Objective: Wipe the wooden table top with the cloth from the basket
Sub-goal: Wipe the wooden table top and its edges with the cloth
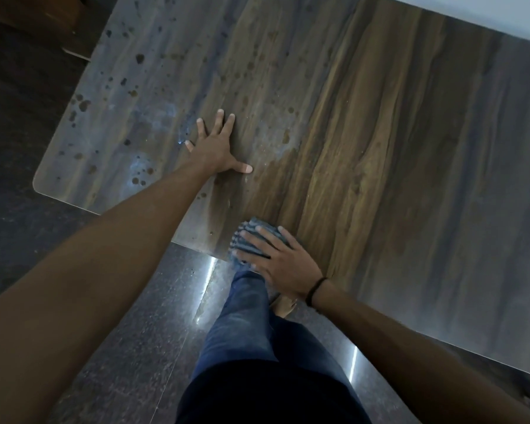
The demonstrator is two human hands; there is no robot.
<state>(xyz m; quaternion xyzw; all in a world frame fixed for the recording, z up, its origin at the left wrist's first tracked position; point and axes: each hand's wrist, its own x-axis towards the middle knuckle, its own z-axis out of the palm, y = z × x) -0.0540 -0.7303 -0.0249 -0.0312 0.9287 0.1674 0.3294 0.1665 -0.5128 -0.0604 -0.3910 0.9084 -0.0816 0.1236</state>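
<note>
The wooden table top (380,123) fills the upper part of the head view. Its left part carries many dark wet spots and pale smears. My left hand (216,146) lies flat on the wood with fingers spread, holding nothing. A bunched blue-grey striped cloth (253,237) sits at the table's near edge, partly hanging over it. My right hand (280,261), a dark band on its wrist, presses down on the cloth with straight fingers laid over it.
Dark polished floor (129,316) lies below and to the left of the table. My leg in blue jeans (251,325) stands close against the near edge. A pale wall (487,10) runs behind the table's far side. No basket is in view.
</note>
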